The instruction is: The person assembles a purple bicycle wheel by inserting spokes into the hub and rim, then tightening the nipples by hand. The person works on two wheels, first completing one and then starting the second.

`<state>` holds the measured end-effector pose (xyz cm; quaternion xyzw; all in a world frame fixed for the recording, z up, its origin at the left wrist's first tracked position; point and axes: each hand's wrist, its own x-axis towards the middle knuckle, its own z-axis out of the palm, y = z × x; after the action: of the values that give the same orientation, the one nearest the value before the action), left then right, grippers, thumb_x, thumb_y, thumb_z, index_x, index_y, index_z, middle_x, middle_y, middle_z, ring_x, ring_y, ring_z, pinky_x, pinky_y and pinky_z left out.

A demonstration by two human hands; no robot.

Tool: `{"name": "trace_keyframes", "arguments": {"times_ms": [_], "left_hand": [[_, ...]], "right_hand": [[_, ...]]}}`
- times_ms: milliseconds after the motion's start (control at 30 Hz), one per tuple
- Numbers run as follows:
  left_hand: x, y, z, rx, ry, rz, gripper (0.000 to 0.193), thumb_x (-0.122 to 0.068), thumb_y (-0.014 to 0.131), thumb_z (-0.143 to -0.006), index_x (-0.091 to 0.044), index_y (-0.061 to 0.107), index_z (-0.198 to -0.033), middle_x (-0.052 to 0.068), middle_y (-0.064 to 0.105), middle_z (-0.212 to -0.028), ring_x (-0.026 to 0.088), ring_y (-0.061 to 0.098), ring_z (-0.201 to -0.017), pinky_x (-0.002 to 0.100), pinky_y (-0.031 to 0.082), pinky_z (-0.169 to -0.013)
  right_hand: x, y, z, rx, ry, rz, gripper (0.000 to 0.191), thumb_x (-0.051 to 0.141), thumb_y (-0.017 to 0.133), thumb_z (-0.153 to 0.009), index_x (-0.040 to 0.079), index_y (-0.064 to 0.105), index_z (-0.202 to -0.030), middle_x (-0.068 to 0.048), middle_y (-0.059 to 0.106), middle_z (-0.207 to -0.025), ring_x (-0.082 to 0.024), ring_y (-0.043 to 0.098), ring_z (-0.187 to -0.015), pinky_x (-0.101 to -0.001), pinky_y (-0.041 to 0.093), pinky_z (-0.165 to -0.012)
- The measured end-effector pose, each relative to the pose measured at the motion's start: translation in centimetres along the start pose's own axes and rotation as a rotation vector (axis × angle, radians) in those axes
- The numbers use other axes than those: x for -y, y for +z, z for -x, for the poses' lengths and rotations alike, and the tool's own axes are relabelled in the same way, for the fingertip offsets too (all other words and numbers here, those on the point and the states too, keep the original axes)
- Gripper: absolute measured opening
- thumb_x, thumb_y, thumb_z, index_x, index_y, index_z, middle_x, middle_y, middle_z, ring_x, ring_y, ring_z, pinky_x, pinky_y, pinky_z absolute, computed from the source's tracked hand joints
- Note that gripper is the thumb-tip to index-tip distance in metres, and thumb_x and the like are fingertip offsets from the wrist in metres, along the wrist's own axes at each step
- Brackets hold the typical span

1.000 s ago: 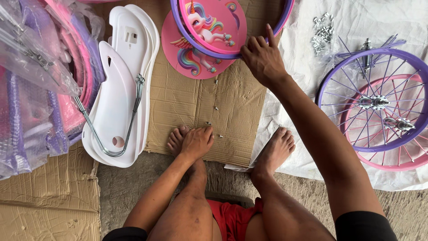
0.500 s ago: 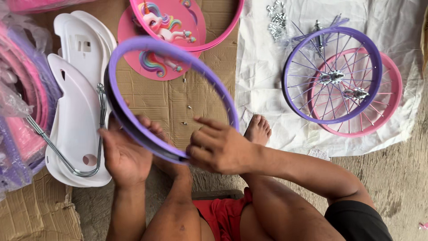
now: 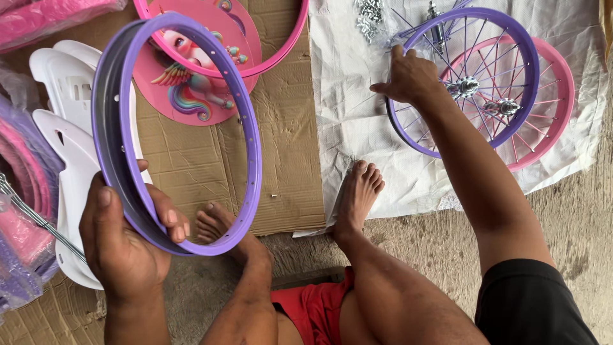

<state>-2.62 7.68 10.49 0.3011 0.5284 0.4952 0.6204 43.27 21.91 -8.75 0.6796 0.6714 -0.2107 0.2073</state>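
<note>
A bare purple rim (image 3: 182,131) is gripped at its lower left edge by the left hand (image 3: 124,246), fingers curled shut around the band with the thumb laid along the outside, and it is held up tilted over the flattened cardboard (image 3: 191,163). Through the hoop, a pink disc with a rainbow-maned unicorn (image 3: 191,83) is seen lying on that cardboard, partly overlapped by a pink rim (image 3: 281,48). Out to the right, the right hand (image 3: 408,76) is stretched across to a spoked purple wheel (image 3: 466,83); its fingers are bent down onto the wheel's left edge, though whether the rim is actually clasped cannot be told. That wheel is stacked on a spoked pink wheel (image 3: 543,96), both resting on a crumpled white sheet (image 3: 351,108). A small heap of silvery hardware (image 3: 369,19) is spotted on the sheet just above the hand. White plastic guards (image 3: 70,115) are laid at the left, beside wrapped pink and purple parts (image 3: 25,211). Two bare feet are planted below, one on the cardboard, one at the sheet's edge.
</note>
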Motion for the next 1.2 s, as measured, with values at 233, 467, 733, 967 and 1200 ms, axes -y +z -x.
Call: {"name": "trace_keyframes", "arguments": {"times_ms": [233,467,733,967,1200], "left_hand": [[-0.7,1.8,-1.0,0.006,-0.032,-0.060,0.047,-0.036,0.037,-0.117,0.005,0.049,-0.136,0.016,0.051,-0.067,0.021,0.048,-0.049,0.035,0.046,-0.056],[-0.9,1.2,-0.5,-0.071,-0.128,-0.101,0.048,-0.034,0.037,-0.112,0.008,0.048,-0.131,0.016,0.052,-0.068,0.022,0.047,-0.048,0.035,0.045,-0.049],[-1.2,0.9,-0.7,-0.165,-0.167,-0.135,0.052,-0.035,0.036,-0.108,0.010,0.050,-0.130,0.017,0.051,-0.060,0.023,0.047,-0.043,0.036,0.045,-0.045],[-2.2,0.2,-1.2,-0.151,-0.249,-0.171,0.054,-0.038,0.038,-0.108,0.009,0.049,-0.131,0.018,0.051,-0.059,0.024,0.047,-0.043,0.040,0.045,-0.046],[-1.4,1.2,-2.0,-0.099,-0.187,-0.207,0.054,-0.036,0.038,-0.108,0.012,0.050,-0.130,0.019,0.054,-0.061,0.024,0.050,-0.045,0.037,0.047,-0.047]], "right_hand": [[-1.6,3.2,3.4,-0.195,-0.025,0.164,0.064,0.036,0.083,-0.079,0.008,0.058,-0.131,-0.023,0.066,-0.101,-0.035,0.067,-0.091,-0.0503,0.052,-0.075],[-4.6,3.3,10.7,-0.116,-0.039,0.223,0.039,0.024,0.067,-0.096,0.006,0.058,-0.130,-0.015,0.069,-0.086,-0.029,0.066,-0.084,-0.0465,0.051,-0.075],[-5.3,6.7,17.8,0.150,-0.153,0.389,0.037,0.018,0.061,-0.099,0.013,0.057,-0.135,-0.011,0.069,-0.081,-0.026,0.069,-0.081,-0.0478,0.055,-0.080],[-6.9,2.7,15.6,0.631,0.018,-0.112,0.041,0.048,0.064,-0.095,0.025,0.067,-0.129,-0.010,0.077,-0.105,-0.030,0.075,-0.095,-0.0477,0.058,-0.089],[-12.4,-0.8,0.1,-0.482,-0.008,-0.033,0.021,0.019,0.076,-0.100,0.003,0.068,-0.110,-0.019,0.070,-0.111,-0.038,0.065,-0.102,-0.0505,0.053,-0.082]]}}
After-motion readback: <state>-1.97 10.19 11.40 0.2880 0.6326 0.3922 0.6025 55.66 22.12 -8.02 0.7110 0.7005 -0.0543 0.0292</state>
